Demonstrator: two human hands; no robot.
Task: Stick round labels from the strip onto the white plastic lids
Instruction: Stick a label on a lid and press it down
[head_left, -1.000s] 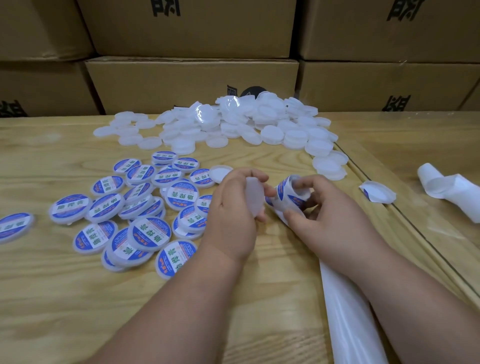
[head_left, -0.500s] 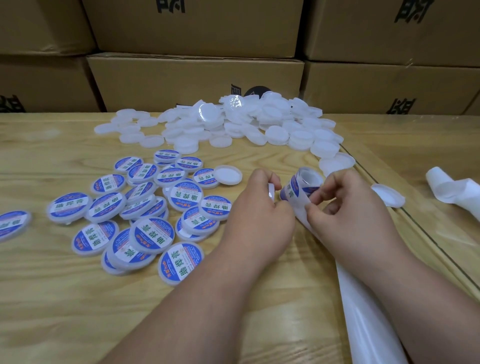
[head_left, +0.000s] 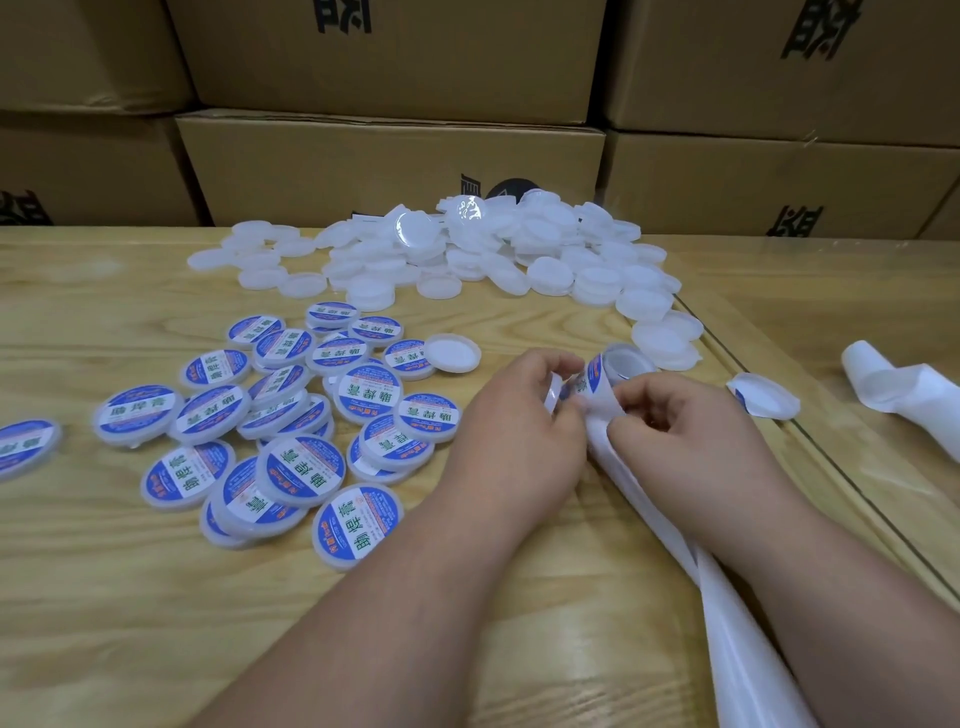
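My left hand (head_left: 519, 431) grips a white plastic lid (head_left: 554, 396) on edge, mostly hidden behind the fingers. My right hand (head_left: 680, 421) pinches the curled end of the label strip (head_left: 602, 382), where a blue round label shows right beside the lid. The strip's white backing (head_left: 748, 623) trails toward the bottom right. A heap of bare white lids (head_left: 498, 254) lies at the back of the table. Several labelled lids (head_left: 291, 415) are spread at the left, with one bare lid (head_left: 452, 353) next to them.
Cardboard boxes (head_left: 389, 156) stand stacked behind the wooden table (head_left: 130, 597). A loose lid (head_left: 763, 397) and a crumpled piece of white backing (head_left: 904, 389) lie at the right, past a seam in the table top. One labelled lid (head_left: 23, 447) sits at the far left.
My left hand has turned the lid from face-on to edge-on and brought it against the strip. My right hand has shifted its pinch on the curled strip end, closing the gap between both hands.
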